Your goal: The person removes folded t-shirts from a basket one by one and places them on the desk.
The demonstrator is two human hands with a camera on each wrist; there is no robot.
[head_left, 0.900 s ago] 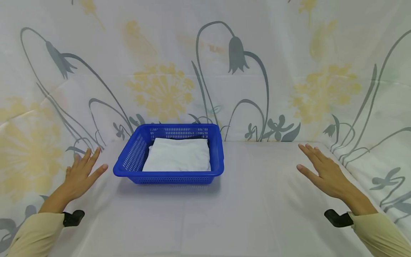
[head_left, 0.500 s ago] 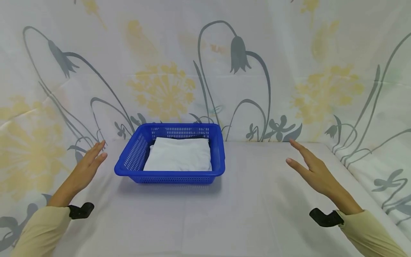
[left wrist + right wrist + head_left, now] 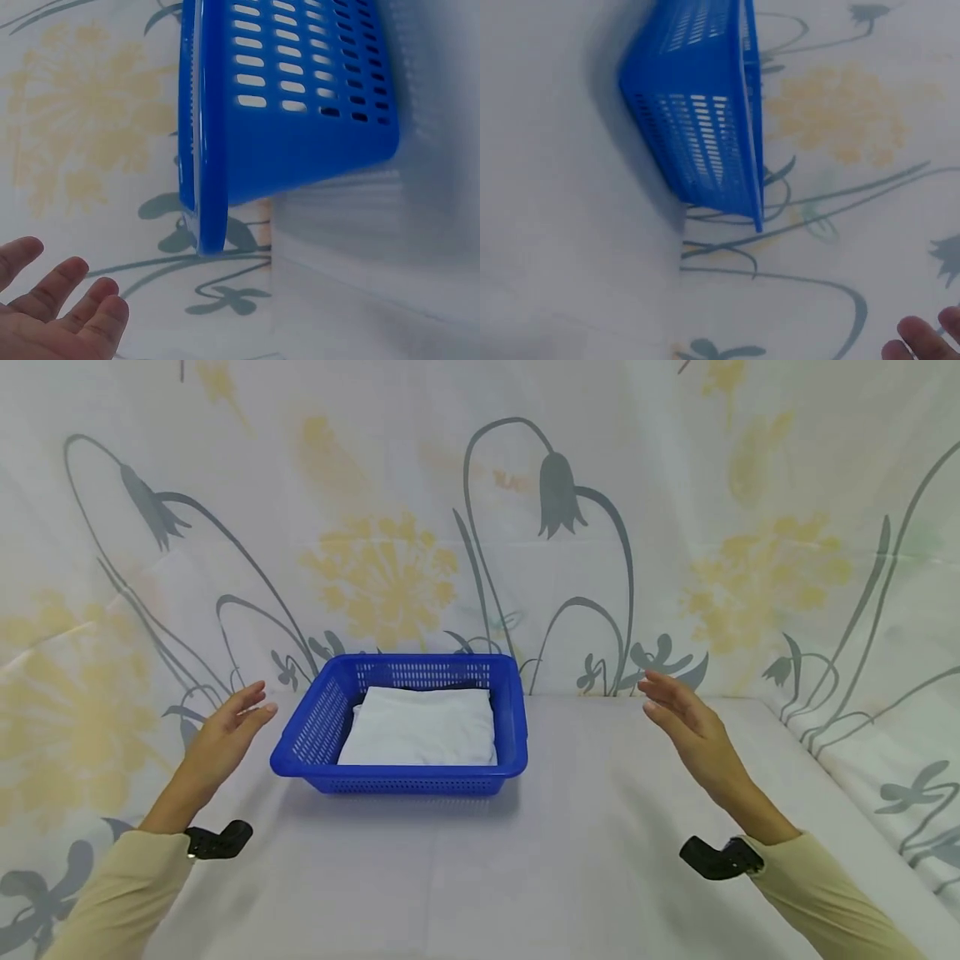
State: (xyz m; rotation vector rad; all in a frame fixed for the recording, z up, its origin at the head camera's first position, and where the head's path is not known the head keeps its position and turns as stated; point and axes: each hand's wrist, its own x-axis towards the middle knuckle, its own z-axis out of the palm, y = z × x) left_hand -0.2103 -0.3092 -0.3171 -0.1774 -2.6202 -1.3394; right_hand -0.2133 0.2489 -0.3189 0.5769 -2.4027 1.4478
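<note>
A blue plastic basket (image 3: 408, 781) with slotted walls stands on the white table, left of the middle in the head view. Folded white cloth (image 3: 420, 727) lies inside it. My left hand (image 3: 217, 747) hovers just left of the basket, fingers loosely extended, apart from the rim. On the other side, my right hand (image 3: 697, 743) is held in the air well to the right of the basket, its fingers slightly bent. Neither hand holds or touches anything. In the left wrist view the basket's wall (image 3: 300, 142) shows close to the fingertips (image 3: 112, 307).
White cloth covers the table (image 3: 480, 877). Behind it hangs a curtain (image 3: 660, 443) printed with grey and yellow flowers, which also runs along both sides. A black wrist camera (image 3: 219, 841) sits at the left cuff, another wrist camera (image 3: 722, 858) at the right.
Both hands have moved inward toward the basket, the right one farther. Their spread fingers have drawn closer together. The basket and cloth stay in place; the head view shifts slightly.
</note>
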